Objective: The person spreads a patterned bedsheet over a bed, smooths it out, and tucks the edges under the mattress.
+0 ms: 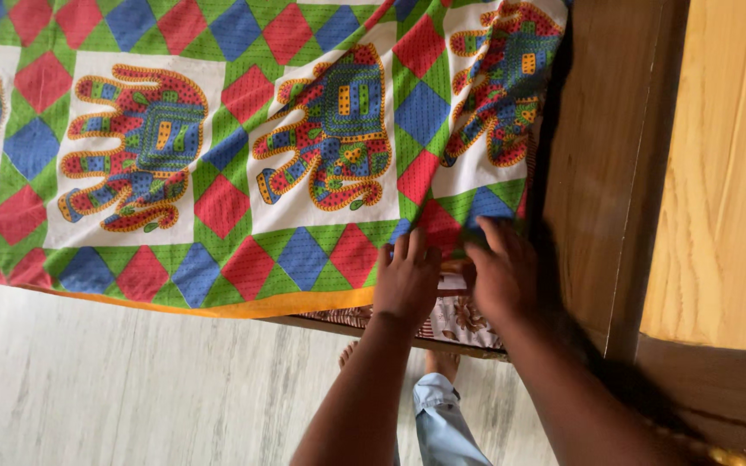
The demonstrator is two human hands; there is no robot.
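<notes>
A bright bedsheet (218, 147) with elephant pictures and red, blue and green diamond checks lies spread over a bed, its orange hem along the near edge. My left hand (406, 278) rests on the sheet's near edge by the corner, fingers pressed on the cloth. My right hand (501, 272) is beside it at the sheet's corner, fingers curled around the cloth; it is blurred. Under the hands a patterned mattress (458, 318) shows below the sheet's edge.
A dark wooden bed frame (602, 164) runs along the right side, with a lighter wooden panel (727, 173) beyond it. The pale tiled floor (114, 388) lies below the bed edge. My foot and a light blue trouser leg (442, 418) stand near the bed.
</notes>
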